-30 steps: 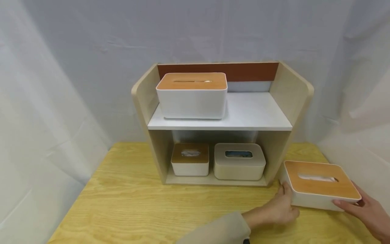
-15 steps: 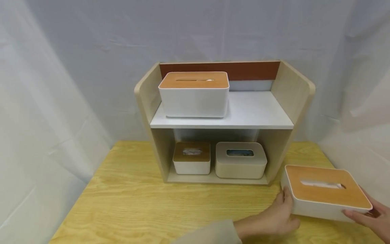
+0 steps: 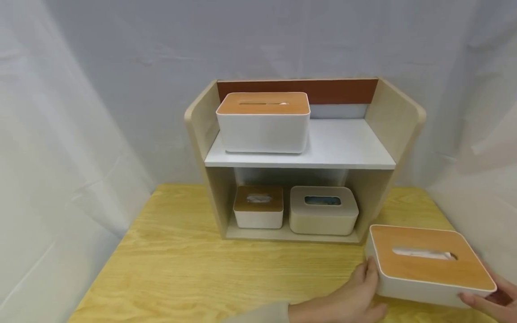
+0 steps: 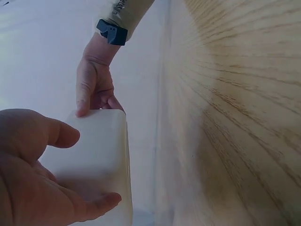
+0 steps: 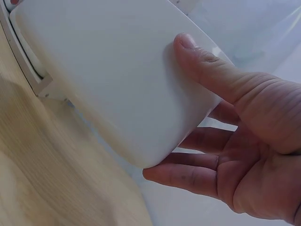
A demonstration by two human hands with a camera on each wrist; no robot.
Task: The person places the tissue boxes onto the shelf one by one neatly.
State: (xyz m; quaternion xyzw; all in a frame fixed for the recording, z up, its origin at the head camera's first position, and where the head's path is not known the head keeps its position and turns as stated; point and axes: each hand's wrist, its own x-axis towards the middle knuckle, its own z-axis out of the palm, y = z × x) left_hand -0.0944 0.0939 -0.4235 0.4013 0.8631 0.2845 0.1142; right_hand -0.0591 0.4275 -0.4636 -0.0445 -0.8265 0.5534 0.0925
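A low white tissue box (image 3: 432, 271) with an orange wood-look lid is at the right of the table, in front of the shelf's right corner. My left hand (image 3: 343, 298) holds its left end, fingers along the side. At the opposite end my right hand (image 3: 497, 307) grips the near corner. In the right wrist view the right thumb lies on the white side wall and the fingers reach round the end. A gap shows between the box wall (image 4: 94, 155) and the table in the left wrist view. White tissue shows in the lid's slot.
A two-tier shelf (image 3: 299, 165) stands at the table's back. A taller white tissue box (image 3: 264, 132) sits upper left. Below are a small brown-lidded tissue box (image 3: 258, 219) and a beige one (image 3: 323, 223). Bare wood table (image 3: 181, 273) lies in front; white sheeting hangs behind.
The low tissue box, held by both hands, has come away from the shelf's right side toward the viewer and looks larger. The shelf sits slightly farther right in the head view.
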